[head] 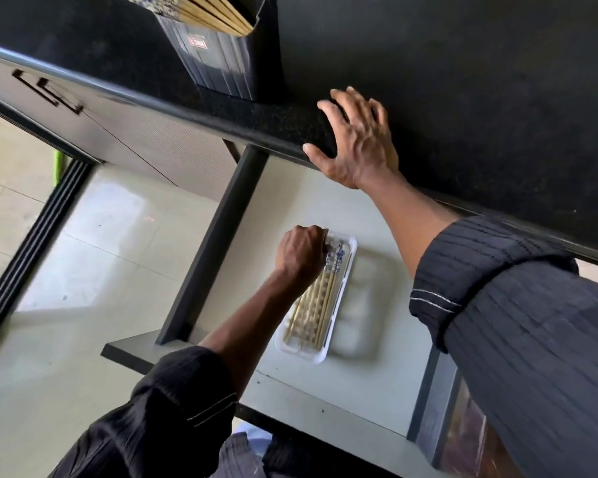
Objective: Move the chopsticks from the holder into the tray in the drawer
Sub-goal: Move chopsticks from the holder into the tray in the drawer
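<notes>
A black holder [221, 63] stands on the dark countertop [463, 98] with several bamboo chopsticks [211, 12] sticking out of it. Below, the open drawer [377, 215] holds a white tray [342, 305] with several chopsticks [313, 305] lying in it, their patterned blue-and-white ends toward the counter. My left hand [302, 251] is curled in a fist at the tray's far end, gripping the patterned ends of the chopsticks. My right hand [356, 139] rests flat with spread fingers on the counter's edge.
The drawer's dark side wall [218, 243] runs along its left and its front panel [135, 353] juts toward me. A grey cabinet front [118, 132] lies under the counter at left. Pale floor tiles [66, 270] and a dark sliding-door track [32, 243] are at the left.
</notes>
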